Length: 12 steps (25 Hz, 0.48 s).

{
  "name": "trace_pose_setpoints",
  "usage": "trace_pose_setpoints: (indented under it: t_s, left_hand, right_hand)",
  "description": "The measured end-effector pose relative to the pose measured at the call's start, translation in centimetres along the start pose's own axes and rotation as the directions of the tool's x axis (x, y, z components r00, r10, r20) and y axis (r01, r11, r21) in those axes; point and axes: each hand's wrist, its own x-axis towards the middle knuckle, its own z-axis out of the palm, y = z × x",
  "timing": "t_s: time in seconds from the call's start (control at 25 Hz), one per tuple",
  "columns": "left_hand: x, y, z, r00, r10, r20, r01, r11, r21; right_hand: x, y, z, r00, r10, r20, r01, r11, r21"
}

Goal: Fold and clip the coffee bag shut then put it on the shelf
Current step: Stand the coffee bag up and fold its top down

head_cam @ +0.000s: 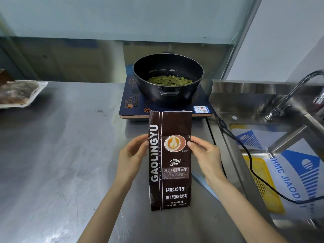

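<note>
Handling: your coffee bag point(169, 160) looks part-filled, its foil crinkly and likely slippery; pinch the flat empty top to fold.
Look: tall, dark brown, white lettering, orange cup logo, top unfolded.
Grip: your left hand point(131, 156) and right hand point(205, 156) clasp its side edges.
Place: frame centre, upright on the steel counter point(61, 155), below the black pot point(168, 78).

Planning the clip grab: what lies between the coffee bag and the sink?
Head view: a pale blue strip on the steel counter, beside the right hand, then a black cable.
</note>
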Motion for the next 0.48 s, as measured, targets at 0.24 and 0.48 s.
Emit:
trace_pose_setpoints:
  t_s: [0.24, 0.48]
  left_hand:
    - [0.15, 0.11, 0.07, 1.000, 0.003, 0.015, -0.003, 1.000, -0.005]
    - [0.15, -0.19, 0.02, 1.000, -0.006, -0.015, 0.006, 1.000, 0.003]
  right_hand:
    - [-0.19, -0.24, -0.15, 0.999, -0.005, -0.034, 0.005, 1.000, -0.003]
    - [-0.42, -0.39, -0.21, 0.999, -0.046, -0.012, 0.045, 0.998, -0.035]
